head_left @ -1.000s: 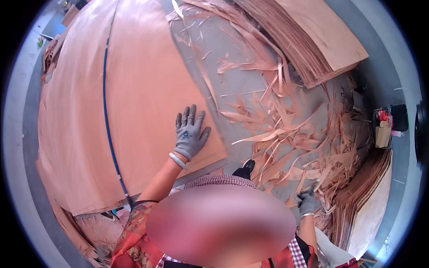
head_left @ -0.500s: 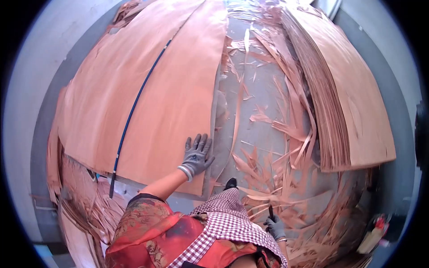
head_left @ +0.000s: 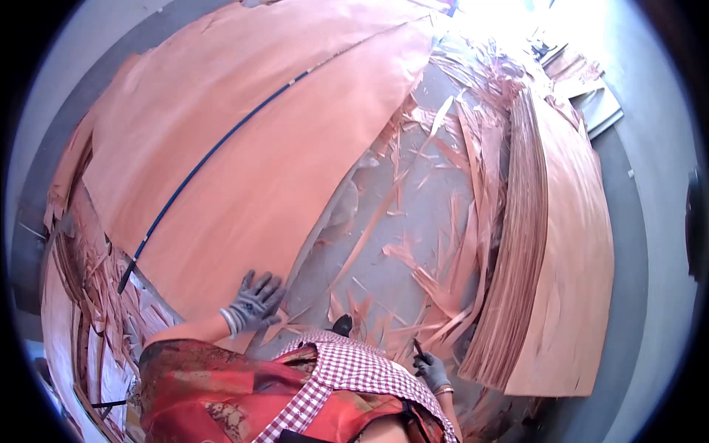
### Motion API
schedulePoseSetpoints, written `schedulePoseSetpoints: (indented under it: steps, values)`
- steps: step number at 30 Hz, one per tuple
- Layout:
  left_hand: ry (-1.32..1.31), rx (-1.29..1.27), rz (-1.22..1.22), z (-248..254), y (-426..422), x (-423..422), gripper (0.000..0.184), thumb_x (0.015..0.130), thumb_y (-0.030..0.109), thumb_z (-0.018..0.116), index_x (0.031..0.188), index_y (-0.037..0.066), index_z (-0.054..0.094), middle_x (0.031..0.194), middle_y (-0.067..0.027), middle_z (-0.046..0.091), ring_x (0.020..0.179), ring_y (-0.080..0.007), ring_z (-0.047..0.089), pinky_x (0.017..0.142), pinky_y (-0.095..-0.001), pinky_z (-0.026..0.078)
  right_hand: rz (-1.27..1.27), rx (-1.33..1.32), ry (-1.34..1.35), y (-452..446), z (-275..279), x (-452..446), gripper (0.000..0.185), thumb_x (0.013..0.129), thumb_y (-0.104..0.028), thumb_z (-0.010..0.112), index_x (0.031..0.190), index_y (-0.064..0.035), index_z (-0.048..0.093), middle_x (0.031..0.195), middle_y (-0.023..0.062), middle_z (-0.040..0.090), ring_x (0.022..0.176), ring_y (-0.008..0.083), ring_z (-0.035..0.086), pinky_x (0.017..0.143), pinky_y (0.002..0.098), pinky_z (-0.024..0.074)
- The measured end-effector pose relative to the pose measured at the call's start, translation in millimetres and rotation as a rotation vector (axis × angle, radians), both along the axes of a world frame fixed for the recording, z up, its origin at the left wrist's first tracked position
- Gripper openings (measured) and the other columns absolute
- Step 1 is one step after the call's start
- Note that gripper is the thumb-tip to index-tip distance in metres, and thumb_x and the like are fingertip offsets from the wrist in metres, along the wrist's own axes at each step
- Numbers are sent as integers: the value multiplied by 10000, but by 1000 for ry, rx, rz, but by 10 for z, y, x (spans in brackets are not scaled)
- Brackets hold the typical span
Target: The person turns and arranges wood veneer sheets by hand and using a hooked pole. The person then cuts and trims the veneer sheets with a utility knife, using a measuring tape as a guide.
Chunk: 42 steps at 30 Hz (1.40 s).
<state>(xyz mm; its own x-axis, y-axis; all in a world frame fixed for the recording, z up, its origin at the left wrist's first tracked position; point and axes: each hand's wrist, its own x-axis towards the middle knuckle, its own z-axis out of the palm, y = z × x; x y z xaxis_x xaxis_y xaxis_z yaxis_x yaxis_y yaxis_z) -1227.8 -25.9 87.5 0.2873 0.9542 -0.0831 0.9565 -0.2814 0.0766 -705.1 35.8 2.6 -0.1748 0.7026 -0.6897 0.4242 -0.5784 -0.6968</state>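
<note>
A large orange-brown wood veneer sheet [head_left: 244, 207] lies across the left and middle of the view. My left hand [head_left: 255, 301], in a grey glove, rests with fingers spread on its near right corner. A long thin dark blue rod [head_left: 210, 153] with a black handle lies over the sheet, away from both hands. My right hand [head_left: 433, 371], gloved too, is low at the right of my body, closed around a small dark tool [head_left: 419, 347]. The tool's lower part is hidden in the fingers.
Torn veneer strips [head_left: 443, 292] litter the grey floor [head_left: 377, 255]. A thick veneer stack [head_left: 569, 273] stands at the right. More veneer scraps [head_left: 111, 310] lie at the lower left. My dark shoe [head_left: 342, 325] shows beyond the checked apron [head_left: 362, 369].
The view has swung, so the sheet and rod now slant further right at the top. My left hand stays on the sheet's near corner. My right hand still holds the dark tool.
</note>
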Motion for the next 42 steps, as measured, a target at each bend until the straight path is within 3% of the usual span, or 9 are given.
schedulePoseSetpoints:
  steps: [3,4,10,17,22,32,36,39,42]
  values:
    - [-155,-68,132,171,391,242,701,772,463,576,1314,53,403,1284,-144,440,1212,-341,391,1038,-578,173,-151,6,22,541,122,138,162,868,-124,568,1003,-42,604,772,41,621,545,129,573,451,229,415]
    - [-212,100,130,272,620,380,611,773,390,611,1254,45,460,1210,-141,475,1142,-315,439,1011,-522,264,-164,-26,29,733,116,170,169,868,-142,573,1007,-49,601,776,40,627,529,134,577,437,227,400]
    - [-444,420,432,155,1988,906,409,808,272,591,1133,28,540,1177,-178,500,1089,-346,465,938,-473,348,-108,-67,115,2010,-130,578,223,869,-220,586,1029,-66,581,782,48,647,496,150,597,377,226,330]
    - [-101,268,1006,-209,2965,958,520,827,367,546,1221,37,464,1216,-190,478,1112,-361,453,943,-469,349,-13,56,204,4204,84,911,161,834,-141,575,960,-42,592,772,82,621,482,168,557,468,259,451]
    - [62,183,1150,-220,3194,1196,620,816,371,554,1306,29,390,1323,-184,390,1212,-354,375,1004,-484,291,155,-20,31,5660,339,582,232,871,-259,578,986,-57,573,790,71,634,463,133,557,382,225,361]
    - [179,249,1367,-539,3374,1255,728,757,366,619,1359,66,340,1371,-139,337,1263,-328,315,1053,-504,218,656,132,139,7251,1051,-2005,151,903,-198,542,937,-53,568,766,26,614,492,72,519,414,191,317]
    - [178,206,1363,-494,3379,1245,686,749,328,625,1332,69,374,1352,-137,362,1249,-331,333,1045,-507,233,1108,206,97,7591,1238,-2916,127,874,-136,573,902,-20,618,742,6,557,603,64,497,555,208,399]
    - [147,127,1429,-330,3485,1245,640,745,297,614,1307,71,408,1331,-132,394,1237,-335,351,1044,-514,230,1470,477,315,7758,1342,-3671,146,852,-95,572,948,10,606,703,19,511,603,86,485,565,246,420]
    - [88,272,1603,-171,3771,1420,513,748,237,600,1218,63,489,1288,-134,442,1224,-318,372,1029,-506,256,1746,409,339,7720,1397,-4328,186,868,-155,551,980,-14,598,649,66,553,571,152,527,576,281,440]
